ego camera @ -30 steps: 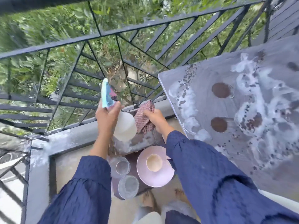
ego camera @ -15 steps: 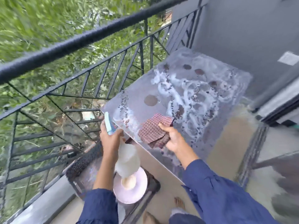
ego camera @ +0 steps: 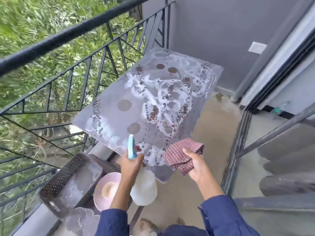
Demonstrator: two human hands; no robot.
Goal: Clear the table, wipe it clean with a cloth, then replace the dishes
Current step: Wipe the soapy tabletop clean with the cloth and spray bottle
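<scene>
showing white foam swirls and brown spots, the table [ego camera: 109, 114] looks dirty.

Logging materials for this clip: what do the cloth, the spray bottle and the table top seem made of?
Cloth: woven fabric, checked red and white, matte, folds limply. Spray bottle: likely translucent white plastic, with a blue trigger head. Table top: smooth grey, perhaps stone or laminate, wet with foam.

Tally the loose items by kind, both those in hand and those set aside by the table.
Spray bottle: 1
Checked cloth: 1
Pink plate: 1
Cup on the plate: 1
Dark tray: 1
Clear glasses: 2, blurred
Total: 7
</scene>
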